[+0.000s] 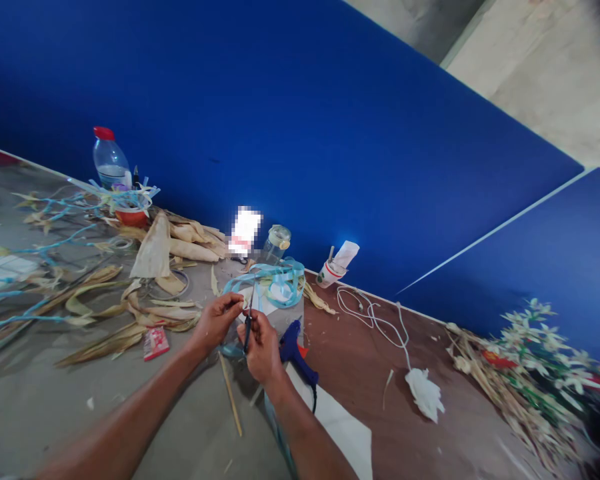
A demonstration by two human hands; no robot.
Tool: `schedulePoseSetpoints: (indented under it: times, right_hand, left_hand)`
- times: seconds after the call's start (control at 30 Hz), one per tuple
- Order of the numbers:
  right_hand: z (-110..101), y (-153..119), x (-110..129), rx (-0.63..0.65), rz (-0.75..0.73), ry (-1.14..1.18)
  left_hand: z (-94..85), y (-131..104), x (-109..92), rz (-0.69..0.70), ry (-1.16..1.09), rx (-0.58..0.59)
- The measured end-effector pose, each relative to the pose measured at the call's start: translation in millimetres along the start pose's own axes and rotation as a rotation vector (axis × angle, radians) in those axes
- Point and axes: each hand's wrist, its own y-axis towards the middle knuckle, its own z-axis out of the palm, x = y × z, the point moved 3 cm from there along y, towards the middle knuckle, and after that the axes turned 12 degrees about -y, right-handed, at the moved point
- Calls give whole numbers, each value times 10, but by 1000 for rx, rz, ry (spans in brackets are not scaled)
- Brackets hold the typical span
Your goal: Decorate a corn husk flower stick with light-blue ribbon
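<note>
My right hand (263, 348) grips dark-handled scissors (248, 328), with the blades pointing up beside my left fingertips. Pinched between the thumb and fingers of my left hand (219, 324) is a small pale piece (245, 303), perhaps a bit of husk; its exact shape is too small to tell. Just beyond both hands lie loops of light blue ribbon (294, 280). A blue glue gun (300, 357) rests right of my right hand, partly on a white sheet (347, 433). Left of my left hand are dried corn husks (140, 310) and a small red packet (156, 343).
Along the blue partition (300, 133) stand a bottle with a red cap (111, 163), a clear jar (276, 245) and a paper cup (329, 273). A white cable (375, 319) and crumpled white tissue (425, 395) lie right, near white artificial flowers (540, 347). A thin stick (230, 395) lies in front.
</note>
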Motion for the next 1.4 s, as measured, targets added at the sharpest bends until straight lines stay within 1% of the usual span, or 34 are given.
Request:
schedulePoseSetpoints:
  times: [0.23,0.4,0.5,0.57,0.63,0.7,0.8,1.0,1.07,1.17,1.3,1.4]
  right_hand:
    - [-31,-11,33,-43,7,-97]
    - [-56,-2,18,-95,2,-147]
    - [-93,3,1,-118,52,-58]
    - [-141,6,36,-99,80,24]
    - [-206,11,108,-51,86,75]
    - [-275,19,185,3,89,93]
    - [-343,34,250,83,97,112]
    - [-360,45,233,174,94,103]
    - [-372,42,228,197,91,94]
    - [-419,39,228,237,98,69]
    - [-500,41,234,313,115,49]
    - [-539,42,234,372,131,45]
  left_hand:
    - [-15,11,39,14,-3,5]
    - [-26,17,15,40,19,10]
    - [-42,17,-16,13,14,-22]
    - [-58,18,-31,-5,10,-42]
    - [-76,23,-40,4,30,-47]
    - [-98,34,-44,50,87,-41]
    - [-131,49,-50,151,243,-24]
    - [-177,77,-115,419,568,4]
    - [-191,89,-137,485,662,18]
    - [-229,107,-165,549,742,13]
    - [-294,128,-185,600,813,-21]
    - [-314,133,-184,649,841,-14]
